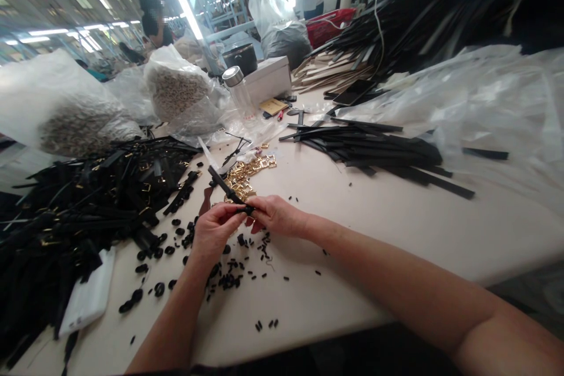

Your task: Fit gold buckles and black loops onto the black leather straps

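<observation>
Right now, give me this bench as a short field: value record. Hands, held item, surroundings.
Left hand: pinching the black strap
Right hand: pinching the same strap, beside the left
Just beyond hands: gold buckles, loose heap
Near side: small black pieces, scattered on the table
Left: tangled strap pile
Right, farther back: black strips
Back: bottle, silver lid

Held strap (pixel 224 183): black. Buckles (pixel 240 177): gold. Small pieces (pixel 230 281): black. Tabletop (pixel 335 305): off-white. Strap heap (pixel 88 205): black, flecked gold. Loose strips (pixel 383 150): black. Basket (pixel 330 24): red. Box (pixel 271 77): white. Bottle cap (pixel 232 76): silver. Bagged bits (pixel 178 91): mottled grey-beige.
</observation>
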`<state>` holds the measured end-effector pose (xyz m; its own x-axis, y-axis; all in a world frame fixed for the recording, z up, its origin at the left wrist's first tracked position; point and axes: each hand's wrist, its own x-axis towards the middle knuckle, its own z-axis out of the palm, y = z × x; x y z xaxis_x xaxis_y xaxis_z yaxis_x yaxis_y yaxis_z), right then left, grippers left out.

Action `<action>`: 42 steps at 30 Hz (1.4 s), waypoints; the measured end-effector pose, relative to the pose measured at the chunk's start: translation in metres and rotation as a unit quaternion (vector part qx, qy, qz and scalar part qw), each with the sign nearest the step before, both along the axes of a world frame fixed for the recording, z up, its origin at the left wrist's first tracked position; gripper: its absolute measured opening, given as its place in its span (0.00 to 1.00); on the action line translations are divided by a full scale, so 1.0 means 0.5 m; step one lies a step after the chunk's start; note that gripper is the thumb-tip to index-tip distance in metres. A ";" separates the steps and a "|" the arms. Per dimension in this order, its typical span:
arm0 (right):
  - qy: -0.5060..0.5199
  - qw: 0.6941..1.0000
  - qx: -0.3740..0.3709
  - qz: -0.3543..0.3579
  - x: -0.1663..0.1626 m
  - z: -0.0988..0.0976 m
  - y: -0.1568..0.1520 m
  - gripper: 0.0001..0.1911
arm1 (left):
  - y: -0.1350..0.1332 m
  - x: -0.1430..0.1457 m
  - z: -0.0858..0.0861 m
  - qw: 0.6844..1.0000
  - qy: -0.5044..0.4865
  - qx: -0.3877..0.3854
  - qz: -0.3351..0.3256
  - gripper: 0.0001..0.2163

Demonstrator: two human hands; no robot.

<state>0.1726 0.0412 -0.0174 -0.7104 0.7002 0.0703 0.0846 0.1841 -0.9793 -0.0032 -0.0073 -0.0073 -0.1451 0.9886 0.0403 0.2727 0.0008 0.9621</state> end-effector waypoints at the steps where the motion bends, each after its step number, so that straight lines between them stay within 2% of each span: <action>1: 0.004 1.000 -0.002 0.000 0.000 -0.002 0.000 0.09 | 0.001 0.002 -0.002 1.000 0.018 0.010 -0.006 0.09; 4: 0.004 1.000 0.009 0.007 0.001 -0.005 0.001 0.11 | 0.002 0.008 -0.006 0.998 0.055 0.035 -0.009 0.07; 7: 0.007 1.000 0.015 0.008 0.005 -0.004 0.003 0.08 | 0.001 0.011 -0.008 0.999 0.038 0.032 -0.005 0.08; 11: 0.020 0.999 0.006 -0.039 0.004 -0.003 0.006 0.06 | -0.001 0.014 -0.005 0.998 -0.061 -0.019 -0.001 0.12; 15: 0.022 0.996 0.023 -0.081 0.004 -0.003 0.006 0.06 | 0.005 0.010 0.004 0.976 -0.197 -0.077 0.044 0.13; 18: 0.007 0.996 0.036 -0.079 0.007 0.001 0.003 0.06 | 0.013 0.004 0.013 0.956 -0.267 -0.090 0.082 0.14; 22: -0.010 0.997 0.043 -0.063 0.009 0.010 -0.003 0.06 | 0.017 -0.001 0.016 0.944 -0.307 -0.081 0.087 0.15; 29: -0.022 0.994 0.059 -0.091 0.003 0.008 -0.009 0.07 | 0.008 0.020 -0.004 0.949 -0.299 -0.067 0.076 0.13; 32: -0.016 0.993 0.044 -0.106 0.001 0.006 -0.011 0.07 | 0.003 0.036 -0.006 0.952 -0.294 -0.043 0.079 0.13; 36: -0.023 0.991 0.065 -0.117 0.001 0.007 -0.009 0.08 | 0.001 0.046 -0.006 0.958 -0.271 -0.019 0.087 0.12; 42: 0.026 0.996 0.044 -0.067 0.008 0.013 -0.010 0.12 | -0.001 0.042 0.003 0.978 -0.200 -0.024 0.055 0.10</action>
